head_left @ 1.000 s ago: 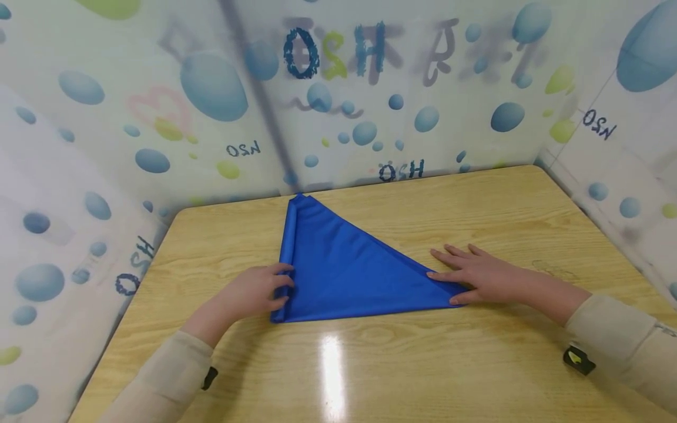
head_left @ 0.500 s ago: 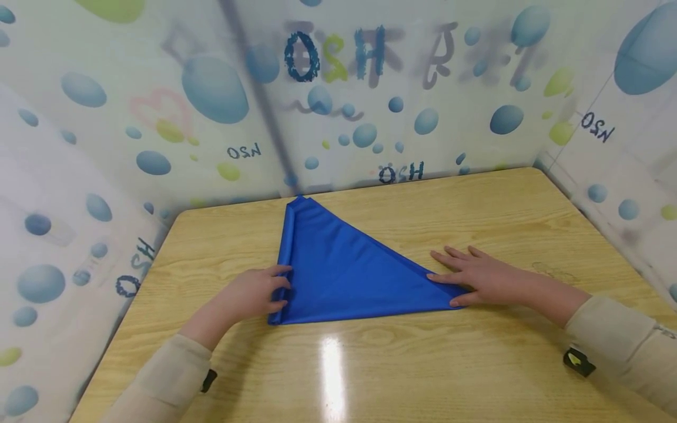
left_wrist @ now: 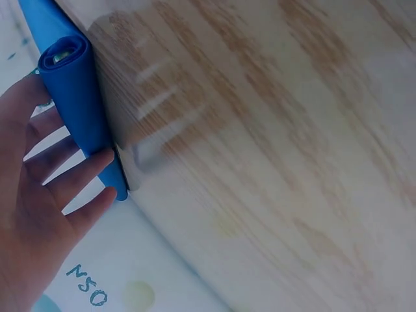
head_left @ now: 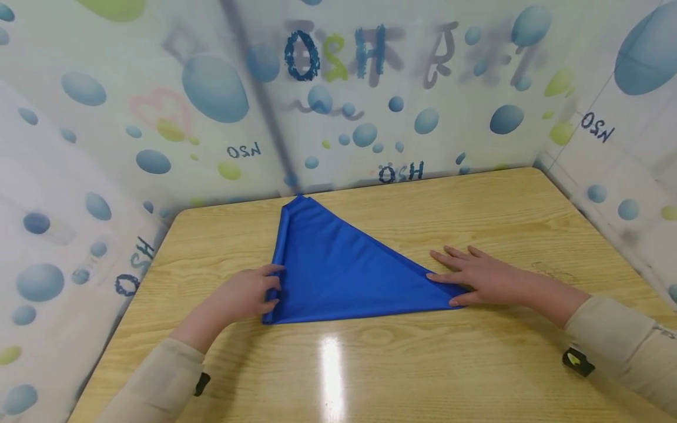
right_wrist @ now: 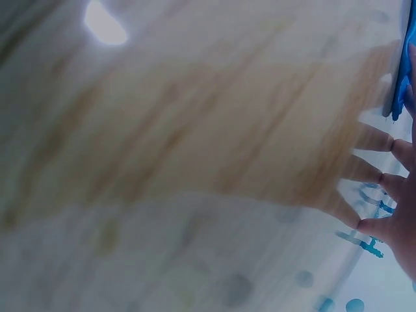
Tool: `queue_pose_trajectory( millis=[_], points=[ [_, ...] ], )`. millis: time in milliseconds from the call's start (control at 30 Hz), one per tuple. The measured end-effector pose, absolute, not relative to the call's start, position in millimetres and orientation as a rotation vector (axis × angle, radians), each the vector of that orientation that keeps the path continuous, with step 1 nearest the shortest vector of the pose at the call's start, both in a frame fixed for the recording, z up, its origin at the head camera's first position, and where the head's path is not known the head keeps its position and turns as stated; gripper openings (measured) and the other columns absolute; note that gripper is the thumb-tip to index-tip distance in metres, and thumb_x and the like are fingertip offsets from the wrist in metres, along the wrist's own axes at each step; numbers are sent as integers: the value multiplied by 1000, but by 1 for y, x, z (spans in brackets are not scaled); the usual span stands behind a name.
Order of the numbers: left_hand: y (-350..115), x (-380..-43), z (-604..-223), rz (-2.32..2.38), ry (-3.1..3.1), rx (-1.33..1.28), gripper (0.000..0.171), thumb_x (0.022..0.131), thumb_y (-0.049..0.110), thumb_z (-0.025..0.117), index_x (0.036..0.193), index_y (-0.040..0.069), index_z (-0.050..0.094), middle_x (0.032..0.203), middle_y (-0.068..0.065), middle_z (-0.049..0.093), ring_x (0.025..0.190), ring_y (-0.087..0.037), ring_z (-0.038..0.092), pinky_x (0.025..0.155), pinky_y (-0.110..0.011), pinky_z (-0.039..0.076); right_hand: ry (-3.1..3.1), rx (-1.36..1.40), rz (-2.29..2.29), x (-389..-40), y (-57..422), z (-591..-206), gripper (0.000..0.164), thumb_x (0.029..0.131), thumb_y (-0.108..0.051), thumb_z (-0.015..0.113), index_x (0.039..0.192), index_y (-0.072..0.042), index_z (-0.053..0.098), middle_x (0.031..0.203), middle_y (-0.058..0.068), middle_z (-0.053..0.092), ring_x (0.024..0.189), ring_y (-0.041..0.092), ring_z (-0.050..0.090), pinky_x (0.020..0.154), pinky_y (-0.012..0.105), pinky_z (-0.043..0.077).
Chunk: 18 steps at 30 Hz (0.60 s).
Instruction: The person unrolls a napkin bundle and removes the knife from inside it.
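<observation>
A blue cloth (head_left: 338, 264) lies on the table as a rough triangle, its left edge wound into a narrow roll. My left hand (head_left: 240, 296) holds that roll near its front end, fingers bent over it. The left wrist view shows the coiled end of the cloth roll (left_wrist: 78, 91) with the fingers (left_wrist: 91, 172) along it. My right hand (head_left: 478, 276) rests with spread fingers on the cloth's right corner, its thumb and a finger on the fabric. In the right wrist view only a strip of blue cloth (right_wrist: 404, 71) shows beside the right hand (right_wrist: 396, 208).
The wooden table (head_left: 402, 364) has rounded back corners and stands against a patterned wall (head_left: 338, 117) with blue and green drops. Side walls flank it left and right. The cloth's far tip reaches the table's back edge. A light reflection shines on the tabletop.
My left hand has shifted slightly left with the cloth roll, which looks thinner, and more flat cloth shows beside it. The right hand stays in place on the corner.
</observation>
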<state>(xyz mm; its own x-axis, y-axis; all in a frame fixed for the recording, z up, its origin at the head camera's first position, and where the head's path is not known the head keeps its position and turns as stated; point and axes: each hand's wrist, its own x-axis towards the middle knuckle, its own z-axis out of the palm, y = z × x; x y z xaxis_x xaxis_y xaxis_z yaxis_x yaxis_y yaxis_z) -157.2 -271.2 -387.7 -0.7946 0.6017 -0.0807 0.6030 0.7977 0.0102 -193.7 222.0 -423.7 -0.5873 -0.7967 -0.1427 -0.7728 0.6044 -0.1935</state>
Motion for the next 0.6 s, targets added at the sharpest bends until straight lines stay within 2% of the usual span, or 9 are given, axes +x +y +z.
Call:
queue_pose_trajectory(
  millis=[267, 600],
  points=[
    [-283, -158, -389, -53, 2903, 956, 25, 82, 20, 77, 102, 7, 71, 128, -23, 56, 90, -32, 67, 79, -44, 54, 2610, -1276, -169, -195, 221, -424, 70, 92, -65, 45, 148, -23, 44, 159, 16, 20, 143, 46, 15, 104, 72, 15],
    [-278, -154, -395, -109, 2892, 862, 36, 86, 27, 74, 114, 4, 66, 136, -22, 51, 97, -33, 66, 84, -44, 53, 2605, -1268, -161, -194, 221, -423, 70, 92, -65, 45, 148, -23, 44, 159, 16, 20, 143, 46, 14, 105, 72, 14]
  ],
)
